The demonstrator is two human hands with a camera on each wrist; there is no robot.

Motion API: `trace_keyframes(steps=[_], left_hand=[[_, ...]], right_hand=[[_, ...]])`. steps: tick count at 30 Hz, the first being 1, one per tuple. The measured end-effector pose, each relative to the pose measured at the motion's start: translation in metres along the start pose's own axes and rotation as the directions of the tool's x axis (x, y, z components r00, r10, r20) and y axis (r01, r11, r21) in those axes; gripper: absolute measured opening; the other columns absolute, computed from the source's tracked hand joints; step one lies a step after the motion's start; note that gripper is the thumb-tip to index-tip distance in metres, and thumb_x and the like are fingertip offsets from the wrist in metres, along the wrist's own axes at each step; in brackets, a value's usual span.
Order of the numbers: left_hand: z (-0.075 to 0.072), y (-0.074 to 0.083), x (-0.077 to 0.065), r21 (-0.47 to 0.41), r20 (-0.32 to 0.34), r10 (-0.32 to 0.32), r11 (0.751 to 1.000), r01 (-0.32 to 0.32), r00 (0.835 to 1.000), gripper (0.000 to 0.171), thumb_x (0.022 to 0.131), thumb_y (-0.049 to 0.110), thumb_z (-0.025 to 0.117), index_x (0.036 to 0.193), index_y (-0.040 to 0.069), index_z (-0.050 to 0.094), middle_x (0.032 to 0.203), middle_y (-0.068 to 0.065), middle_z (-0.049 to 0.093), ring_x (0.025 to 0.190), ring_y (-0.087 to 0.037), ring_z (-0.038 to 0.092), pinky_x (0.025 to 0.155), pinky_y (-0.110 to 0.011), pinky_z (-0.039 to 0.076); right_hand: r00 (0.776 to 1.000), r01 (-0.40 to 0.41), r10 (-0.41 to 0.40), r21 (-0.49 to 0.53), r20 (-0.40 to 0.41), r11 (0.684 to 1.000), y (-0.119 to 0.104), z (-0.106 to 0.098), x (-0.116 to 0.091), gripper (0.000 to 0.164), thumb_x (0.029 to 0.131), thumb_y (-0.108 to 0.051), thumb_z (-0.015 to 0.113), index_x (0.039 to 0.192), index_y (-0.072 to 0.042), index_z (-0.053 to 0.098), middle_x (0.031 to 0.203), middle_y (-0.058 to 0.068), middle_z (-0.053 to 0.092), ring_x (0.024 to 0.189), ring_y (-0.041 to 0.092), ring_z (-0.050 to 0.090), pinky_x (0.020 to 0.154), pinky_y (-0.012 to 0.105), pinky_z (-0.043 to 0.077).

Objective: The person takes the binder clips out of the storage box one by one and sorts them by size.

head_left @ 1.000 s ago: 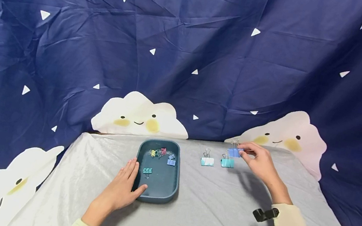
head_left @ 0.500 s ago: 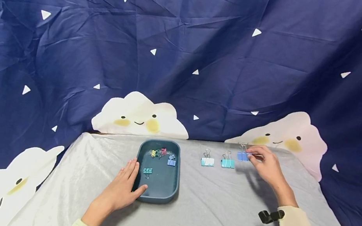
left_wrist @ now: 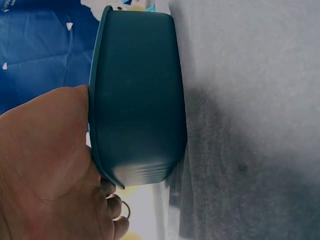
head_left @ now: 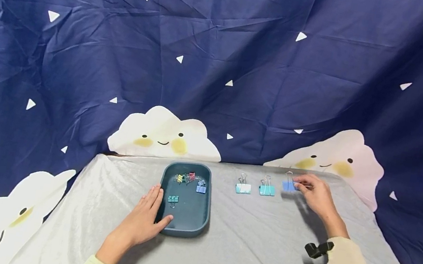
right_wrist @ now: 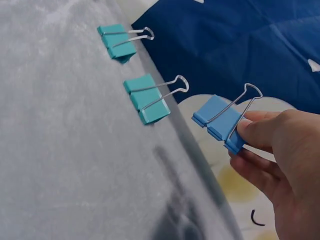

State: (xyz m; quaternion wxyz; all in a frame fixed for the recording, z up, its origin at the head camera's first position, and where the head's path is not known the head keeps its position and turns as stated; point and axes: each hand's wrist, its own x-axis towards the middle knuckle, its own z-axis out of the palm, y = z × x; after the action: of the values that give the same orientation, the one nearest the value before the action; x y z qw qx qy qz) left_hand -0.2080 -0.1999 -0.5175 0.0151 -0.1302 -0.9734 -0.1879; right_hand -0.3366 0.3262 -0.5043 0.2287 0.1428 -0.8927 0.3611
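1. Right hand (head_left: pixel 316 200): thumb and fingers pinch the blue clip (head_left: pixel 288 187) near the cloth's far edge
2. Blue clip: wire handle points toward the curtain (head_left: pixel 201 89) – body's long axis runs left to right
3. Turquoise clips (head_left: pixel 267 190): two, to its left
4. Left hand (head_left: pixel 144 218): fingers extended, touching the tray (head_left: pixel 190 214) – only the head view shows small clips (head_left: pixel 173 199) inside
5. Surface: grey cloth (head_left: pixel 241 257); blue patterned curtain behind

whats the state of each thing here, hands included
Tray, upright, lidless
Small clips, lying in the tray
Left hand, resting against the tray
Right hand, pinching a blue clip
Blue clip, held, nothing clamped in it
Two teal clips, unheld, apart, on the cloth
Cloth, creased
Backdrop, hanging, creased
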Motion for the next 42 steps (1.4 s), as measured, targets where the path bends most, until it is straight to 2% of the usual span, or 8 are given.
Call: trace_keyframes(steps=[4, 7, 11, 19, 26, 42], left_hand=[[0.001, -0.001, 0.001, -0.004, -0.006, 0.001, 1.000, -0.001, 1.000, 0.091, 0.106, 0.051, 0.059, 0.166, -0.008, 0.025, 0.177, -0.025, 0.015, 0.165, -0.043, 0.016, 0.132, -0.061, 0.023], [0.001, -0.001, 0.001, -0.002, -0.008, 0.003, 1.000, -0.003, 1.000, 0.090, 0.106, 0.050, 0.060, 0.165, -0.008, 0.025, 0.177, -0.025, 0.017, 0.165, -0.043, 0.017, 0.131, -0.062, 0.023], [0.000, 0.000, 0.000, -0.001, -0.009, 0.005, 1.000, -0.006, 1.000, 0.090, 0.106, 0.050, 0.059, 0.165, -0.009, 0.025, 0.177, -0.026, 0.017, 0.165, -0.043, 0.017, 0.131, -0.061, 0.023], [-0.001, 0.002, -0.002, -0.011, -0.005, 0.005, 1.000, -0.005, 1.000, 0.090, 0.106, 0.050, 0.059, 0.165, -0.009, 0.026, 0.176, -0.026, 0.018, 0.165, -0.044, 0.018, 0.131, -0.062, 0.023], [-0.001, 0.003, -0.001, -0.016, -0.005, -0.002, 1.000, 0.002, 1.000, 0.088, 0.106, 0.048, 0.060, 0.165, -0.009, 0.026, 0.177, -0.026, 0.017, 0.165, -0.043, 0.016, 0.132, -0.062, 0.023], [-0.002, 0.003, -0.001, -0.011, -0.015, -0.005, 1.000, 0.005, 1.000, 0.088, 0.106, 0.047, 0.061, 0.165, -0.009, 0.026, 0.176, -0.026, 0.018, 0.165, -0.043, 0.017, 0.131, -0.062, 0.024]], right_hand=[[0.998, -0.049, 0.050, -0.058, 0.022, 0.997, 0.007, 0.003, -0.002, 0.014, 0.094, -0.001, 0.078, 0.108, -0.002, 0.081, 0.106, 0.021, 0.078, 0.087, 0.027, 0.071, 0.073, 0.020, 0.051], [0.994, -0.096, 0.100, -0.086, 0.048, 0.992, 0.012, 0.006, -0.003, 0.014, 0.095, -0.002, 0.077, 0.109, -0.001, 0.081, 0.103, 0.021, 0.078, 0.084, 0.026, 0.068, 0.069, 0.027, 0.050], [0.987, -0.130, 0.140, -0.110, 0.078, 0.985, 0.021, 0.010, -0.004, 0.013, 0.096, -0.002, 0.076, 0.108, 0.000, 0.081, 0.100, 0.021, 0.078, 0.083, 0.024, 0.068, 0.069, 0.030, 0.050], [0.984, -0.140, 0.152, -0.135, 0.089, 0.981, 0.037, 0.014, -0.006, 0.012, 0.096, 0.003, 0.070, 0.105, 0.003, 0.078, 0.100, 0.022, 0.079, 0.094, 0.040, 0.073, 0.081, 0.047, 0.056], [0.974, -0.170, 0.189, -0.146, 0.128, 0.975, 0.042, 0.018, -0.004, 0.013, 0.099, 0.000, 0.068, 0.108, 0.003, 0.076, 0.104, 0.024, 0.077, 0.098, 0.042, 0.071, 0.085, 0.050, 0.055], [0.965, -0.215, 0.234, -0.148, 0.123, 0.965, 0.036, 0.024, 0.000, 0.014, 0.100, 0.001, 0.066, 0.110, 0.005, 0.074, 0.108, 0.026, 0.076, 0.102, 0.045, 0.070, 0.090, 0.057, 0.054]])
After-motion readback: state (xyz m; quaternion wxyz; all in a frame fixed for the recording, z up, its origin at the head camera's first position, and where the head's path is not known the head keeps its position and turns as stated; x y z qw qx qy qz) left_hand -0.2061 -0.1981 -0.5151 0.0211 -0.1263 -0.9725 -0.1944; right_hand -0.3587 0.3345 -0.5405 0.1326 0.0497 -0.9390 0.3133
